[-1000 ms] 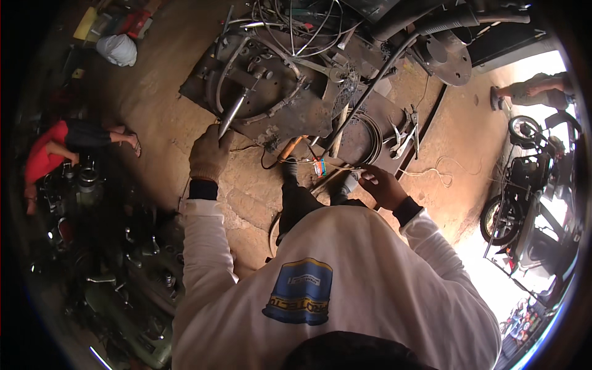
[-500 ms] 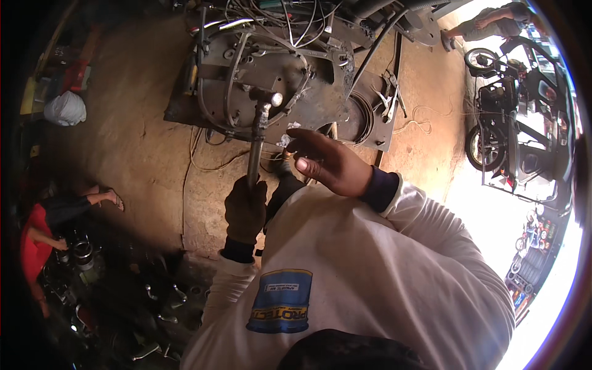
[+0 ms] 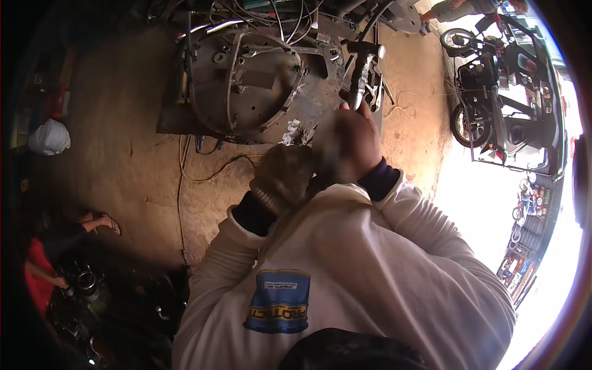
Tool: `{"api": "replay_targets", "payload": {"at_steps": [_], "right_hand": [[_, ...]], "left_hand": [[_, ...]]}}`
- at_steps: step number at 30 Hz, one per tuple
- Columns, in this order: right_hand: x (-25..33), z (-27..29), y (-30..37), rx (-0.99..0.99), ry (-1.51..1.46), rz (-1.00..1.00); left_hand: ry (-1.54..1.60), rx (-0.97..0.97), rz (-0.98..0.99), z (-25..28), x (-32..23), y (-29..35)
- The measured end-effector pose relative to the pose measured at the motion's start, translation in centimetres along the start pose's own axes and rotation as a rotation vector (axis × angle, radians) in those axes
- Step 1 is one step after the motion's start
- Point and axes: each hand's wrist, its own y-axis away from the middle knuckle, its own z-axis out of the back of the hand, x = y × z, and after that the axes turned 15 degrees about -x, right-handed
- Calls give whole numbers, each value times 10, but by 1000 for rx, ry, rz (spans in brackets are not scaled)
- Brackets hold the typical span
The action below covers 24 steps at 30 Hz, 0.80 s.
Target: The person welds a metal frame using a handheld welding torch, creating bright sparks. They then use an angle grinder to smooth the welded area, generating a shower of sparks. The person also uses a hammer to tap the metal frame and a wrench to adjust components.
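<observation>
A metal hammer (image 3: 365, 69) points up and away, its head over the right end of the metal worktop (image 3: 320, 98). My right hand (image 3: 353, 145), bare and partly blurred, is closed around its handle. My left hand (image 3: 280, 176), in a dark work glove, is close beside the right hand near my chest; motion smears its fingers, and whether it holds anything is unclear. On the worktop beyond my hands lies a bent metal hoop frame (image 3: 233, 86) with a crossbar. A crumpled white scrap (image 3: 291, 131) lies at the near edge.
Cables and hoses (image 3: 271, 18) tangle at the worktop's far side. A loose cord (image 3: 180, 185) runs over the brown floor. Parked motorcycles (image 3: 478, 92) stand to the right, where a person (image 3: 459, 9) is partly visible. Another person in red (image 3: 40, 274) sits low left among metal parts.
The hammer has passed from my left hand to my right hand and moved rightward. My gloved left hand has shifted right, towards the right hand. The view has shifted slightly.
</observation>
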Motion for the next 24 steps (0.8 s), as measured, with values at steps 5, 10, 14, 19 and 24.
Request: {"api": "replay_targets", "payload": {"at_steps": [5,10,14,19,24], "right_hand": [[-6,68,-13,145,694,238],[-4,71,5,116,376,-209],[1,58,1,117,35,-502],[0,35,11,-111,-188,-651],[-34,53,6,-27,-604,-497]], "left_hand": [[-240,-536,136,31,47,4],[-694,-721,58,32,74,-32],[-751,-614,219,19,89,-32],[-587,-594,228,16,115,-22],[-360,-640,195,16,125,-24]]}}
